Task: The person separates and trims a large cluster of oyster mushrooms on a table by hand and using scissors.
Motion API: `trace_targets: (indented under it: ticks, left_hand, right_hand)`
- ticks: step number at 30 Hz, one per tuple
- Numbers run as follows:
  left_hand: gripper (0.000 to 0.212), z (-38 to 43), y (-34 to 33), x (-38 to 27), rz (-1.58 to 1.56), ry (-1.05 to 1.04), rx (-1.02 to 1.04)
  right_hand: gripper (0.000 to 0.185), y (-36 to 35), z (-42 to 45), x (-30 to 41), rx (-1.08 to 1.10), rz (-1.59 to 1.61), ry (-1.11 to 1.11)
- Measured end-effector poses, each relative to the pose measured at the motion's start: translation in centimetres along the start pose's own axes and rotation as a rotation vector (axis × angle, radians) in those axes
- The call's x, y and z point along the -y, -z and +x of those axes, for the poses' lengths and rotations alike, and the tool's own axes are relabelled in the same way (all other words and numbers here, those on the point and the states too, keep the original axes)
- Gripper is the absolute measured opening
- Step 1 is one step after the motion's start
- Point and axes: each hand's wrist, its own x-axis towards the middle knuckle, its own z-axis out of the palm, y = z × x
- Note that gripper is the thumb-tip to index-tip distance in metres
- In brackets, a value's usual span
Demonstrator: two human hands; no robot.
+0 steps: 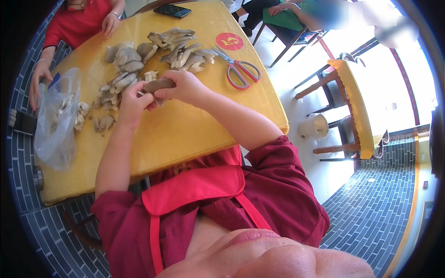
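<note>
Between my two hands is a grey-brown oyster mushroom (159,85), held just above the table. My left hand (136,100) grips its pale underside. The fingers and thumb of my right hand (183,87) close over the cap from the other side. Beyond my hands lie several clusters of oyster mushrooms (128,59), with another pile (172,38) farther back. A small group of mushroom pieces (104,123) rests to the left of my left forearm. Scissors with red and grey handles (240,71) lie with parted blades to the right of my right hand.
The yellow-covered table (180,128) bears a red numbered disc (229,41) and a black phone (172,10). A translucent plastic bag (57,121) with pale mushroom trimmings (81,114) sits at the left. Across the table is a person in red (81,22). Another person sits at the upper right.
</note>
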Motion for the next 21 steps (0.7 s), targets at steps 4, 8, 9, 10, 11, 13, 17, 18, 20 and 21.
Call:
trace_targets:
  ticks: [4, 8, 9, 10, 11, 13, 17, 18, 20, 21]
  left_hand:
    - [0.01, 0.0, 0.9, -0.2, -0.257, 0.028, 0.059]
    - [0.008, 0.2, 2.0, -0.5, -0.493, -0.142, 0.09]
    - [0.008, 0.3, 2.0, -0.8, -0.52, -0.172, 0.094]
    - [0.011, 0.2, 1.9, -0.9, -0.377, -0.176, 0.061]
    - [0.012, 0.2, 1.8, -0.8, -0.273, -0.127, 0.077]
    - [0.013, 0.1, 1.6, -0.5, -0.065, -0.026, 0.1]
    - [0.019, 0.0, 0.6, -0.6, -0.055, 0.04, 0.101]
    - [0.021, 0.0, 0.4, -0.8, -0.058, 0.041, 0.078]
    - [0.024, 0.1, 0.0, -1.0, -0.065, 0.046, 0.032]
    - [0.025, 0.1, 0.3, -0.7, -0.073, 0.044, 0.045]
  right_hand:
    - [0.03, 0.1, 0.2, -0.5, 0.06, 0.502, -0.126]
    - [0.031, 0.3, 0.4, 0.7, -0.095, 0.883, -0.209]
    - [0.031, 0.5, 0.5, 0.5, -0.078, 0.68, -0.18]
    - [0.032, 0.6, 0.6, -0.1, -0.062, 0.476, -0.149]
    - [0.033, 0.7, 0.7, -0.3, -0.045, 0.273, -0.119]
    - [0.036, -0.1, 0.2, 0.6, 0.037, 0.178, -0.122]
    - [0.039, -0.4, 0.0, 0.5, 0.059, 0.163, -0.151]
    - [0.039, -0.3, 0.0, 0.5, 0.061, 0.166, -0.141]
    - [0.04, 0.1, -0.1, 0.5, 0.064, 0.172, -0.122]
    - [0.039, 0.1, -0.1, 0.5, 0.054, 0.181, -0.112]
